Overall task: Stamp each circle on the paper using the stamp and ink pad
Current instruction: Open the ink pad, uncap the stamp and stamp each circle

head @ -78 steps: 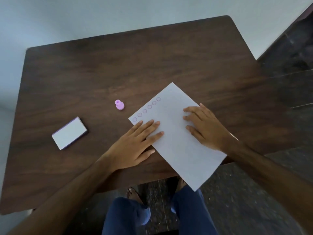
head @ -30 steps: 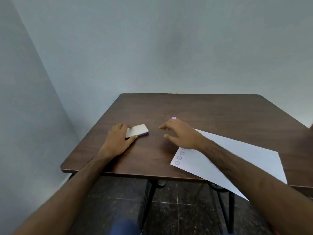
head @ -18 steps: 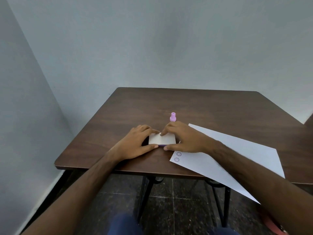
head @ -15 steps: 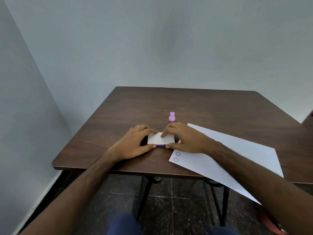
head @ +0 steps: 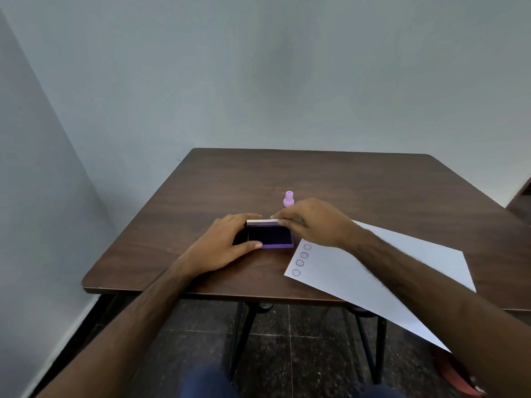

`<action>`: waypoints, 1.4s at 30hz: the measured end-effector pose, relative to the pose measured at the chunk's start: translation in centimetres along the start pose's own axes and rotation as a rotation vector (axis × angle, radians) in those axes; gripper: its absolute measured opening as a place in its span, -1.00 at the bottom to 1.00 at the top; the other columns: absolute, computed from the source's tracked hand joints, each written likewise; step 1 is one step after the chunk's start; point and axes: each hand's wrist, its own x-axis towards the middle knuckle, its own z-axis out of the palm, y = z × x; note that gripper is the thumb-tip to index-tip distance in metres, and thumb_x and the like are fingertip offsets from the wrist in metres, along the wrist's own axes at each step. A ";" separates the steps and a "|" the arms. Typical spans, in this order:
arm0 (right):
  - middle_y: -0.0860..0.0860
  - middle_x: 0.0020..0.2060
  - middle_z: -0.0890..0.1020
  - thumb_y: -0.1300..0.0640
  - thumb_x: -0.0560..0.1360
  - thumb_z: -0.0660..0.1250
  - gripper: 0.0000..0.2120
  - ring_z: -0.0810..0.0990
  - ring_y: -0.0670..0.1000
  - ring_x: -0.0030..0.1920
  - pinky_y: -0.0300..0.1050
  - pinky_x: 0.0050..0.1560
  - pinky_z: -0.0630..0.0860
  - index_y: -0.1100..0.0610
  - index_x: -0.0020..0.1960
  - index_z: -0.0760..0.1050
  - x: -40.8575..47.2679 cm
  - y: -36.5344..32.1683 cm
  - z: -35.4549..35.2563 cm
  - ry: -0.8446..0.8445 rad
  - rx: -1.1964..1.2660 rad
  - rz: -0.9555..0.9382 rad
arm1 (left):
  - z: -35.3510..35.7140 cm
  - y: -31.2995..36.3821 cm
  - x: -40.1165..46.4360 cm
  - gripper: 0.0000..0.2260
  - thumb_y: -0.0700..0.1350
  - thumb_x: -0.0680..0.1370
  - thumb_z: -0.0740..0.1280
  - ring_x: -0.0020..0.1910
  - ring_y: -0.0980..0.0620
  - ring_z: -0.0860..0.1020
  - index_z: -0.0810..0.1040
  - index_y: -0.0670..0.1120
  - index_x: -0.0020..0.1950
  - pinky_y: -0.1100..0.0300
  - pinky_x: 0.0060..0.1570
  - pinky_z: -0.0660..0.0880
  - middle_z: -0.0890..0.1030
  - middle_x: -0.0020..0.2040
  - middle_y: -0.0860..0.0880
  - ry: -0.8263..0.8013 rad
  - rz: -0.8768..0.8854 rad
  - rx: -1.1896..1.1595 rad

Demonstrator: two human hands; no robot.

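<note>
The purple ink pad (head: pixel 270 236) lies near the table's front, its white lid (head: pixel 263 222) swung up at the back and the dark pad showing. My left hand (head: pixel 222 245) clasps the pad's left side, thumb on its front edge. My right hand (head: pixel 313 221) pinches the lid's right end. A small pink stamp (head: pixel 288 199) stands upright just behind my right hand. The white paper (head: pixel 382 274) lies to the right, with a column of printed circles (head: pixel 300 259) along its left edge; my right forearm crosses over it.
The dark wooden table (head: pixel 316 179) stands in a corner of grey walls. The paper's near corner hangs over the table's front edge. Dark tiled floor and the table's metal legs show below. A doorway edge is at the far right.
The ink pad was closed between both hands half a second ago; now its lid is lifted and the dark pad is exposed. Before that my left hand slid it over from the table's left.
</note>
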 end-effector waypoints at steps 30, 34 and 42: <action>0.12 0.18 0.54 0.17 0.50 0.41 -0.65 0.57 0.03 0.16 -0.20 0.16 0.44 0.16 0.28 0.56 4.7 6.4 1.8 0.310 0.326 0.481 | -0.7 -3.0 0.5 -0.74 0.07 0.46 0.32 0.19 -0.10 0.46 0.52 0.04 0.11 -0.04 0.08 0.23 0.59 0.15 -0.01 0.400 -0.824 0.234; 0.10 0.17 0.58 0.05 0.53 0.40 -0.58 0.57 0.04 0.18 -0.07 0.22 0.51 0.16 0.35 0.51 5.2 6.3 2.5 0.244 0.406 0.509 | -0.7 -3.2 0.6 -0.64 0.09 0.49 0.31 0.28 -0.12 0.40 0.50 0.03 0.25 -0.07 0.15 0.26 0.49 0.27 -0.06 0.345 -0.835 0.286; -0.01 -0.03 0.67 0.08 0.54 0.43 -0.83 0.61 -0.02 -0.02 -0.21 -0.06 0.50 0.14 0.08 0.64 6.5 5.2 3.4 0.230 0.398 0.487 | -0.4 -2.7 0.9 -0.82 0.01 0.58 0.28 0.24 -0.03 0.40 0.54 0.08 0.16 0.03 0.07 0.15 0.51 0.19 0.05 0.411 -0.588 0.124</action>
